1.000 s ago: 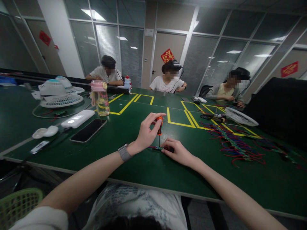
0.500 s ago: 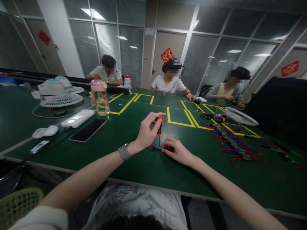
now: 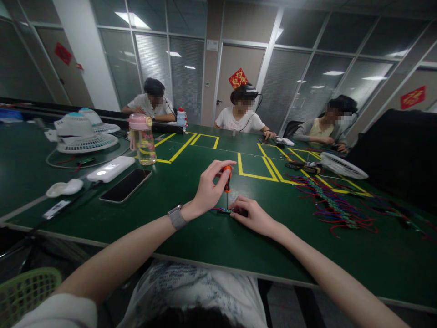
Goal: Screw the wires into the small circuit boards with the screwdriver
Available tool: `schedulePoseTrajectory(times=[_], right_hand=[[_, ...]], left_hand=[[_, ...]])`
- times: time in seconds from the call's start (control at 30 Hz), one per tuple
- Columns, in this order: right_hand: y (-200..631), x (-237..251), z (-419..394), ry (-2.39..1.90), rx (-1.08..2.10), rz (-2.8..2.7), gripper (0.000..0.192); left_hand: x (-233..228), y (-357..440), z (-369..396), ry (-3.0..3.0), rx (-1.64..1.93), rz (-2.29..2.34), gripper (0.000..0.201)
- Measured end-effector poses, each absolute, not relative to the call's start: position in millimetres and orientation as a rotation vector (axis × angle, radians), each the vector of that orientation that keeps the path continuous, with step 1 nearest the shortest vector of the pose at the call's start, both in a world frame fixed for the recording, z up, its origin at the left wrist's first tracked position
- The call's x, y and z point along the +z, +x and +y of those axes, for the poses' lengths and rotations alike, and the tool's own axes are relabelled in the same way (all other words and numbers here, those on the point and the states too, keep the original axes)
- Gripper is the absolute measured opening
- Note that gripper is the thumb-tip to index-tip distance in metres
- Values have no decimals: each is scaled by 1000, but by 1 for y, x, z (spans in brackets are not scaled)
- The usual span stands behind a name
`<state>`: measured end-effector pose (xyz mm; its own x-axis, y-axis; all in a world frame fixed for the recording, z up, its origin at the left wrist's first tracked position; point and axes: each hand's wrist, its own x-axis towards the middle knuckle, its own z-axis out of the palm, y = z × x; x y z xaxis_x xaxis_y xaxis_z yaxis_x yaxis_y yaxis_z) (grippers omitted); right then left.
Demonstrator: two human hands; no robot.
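Observation:
My left hand [image 3: 212,184] grips the orange and black handle of a screwdriver [image 3: 227,182], its index finger stretched over the top. The thin shaft points straight down, and its tip meets a small green circuit board [image 3: 224,211] on the table. Red and blue wires leave the board's left end. At the board's right end, the fingers of my right hand [image 3: 254,216] pinch its edge and keep it against the table. The exact contact of the tip on the board is too small to make out.
To the left lie a phone [image 3: 126,186], a white power bank [image 3: 111,169] and a pink-lidded bottle [image 3: 145,143], with white fans [image 3: 83,136] behind. A row of wired circuit boards [image 3: 332,202] lies to the right. Several people sit across the green table [image 3: 191,246].
My hands, the screwdriver and the board look the same as before. Across the table, the middle person's hand has shifted slightly.

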<state>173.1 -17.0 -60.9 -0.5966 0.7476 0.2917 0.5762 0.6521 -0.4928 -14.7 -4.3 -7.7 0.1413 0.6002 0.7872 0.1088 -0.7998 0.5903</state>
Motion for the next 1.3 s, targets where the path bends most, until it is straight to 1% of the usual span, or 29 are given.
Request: schedulePoseTrajectory(times=[1.3], right_hand=[[174, -61, -18, -1021, 493, -2389, 12]], left_hand=[[-8, -15, -3, 2030, 1699, 693, 23]])
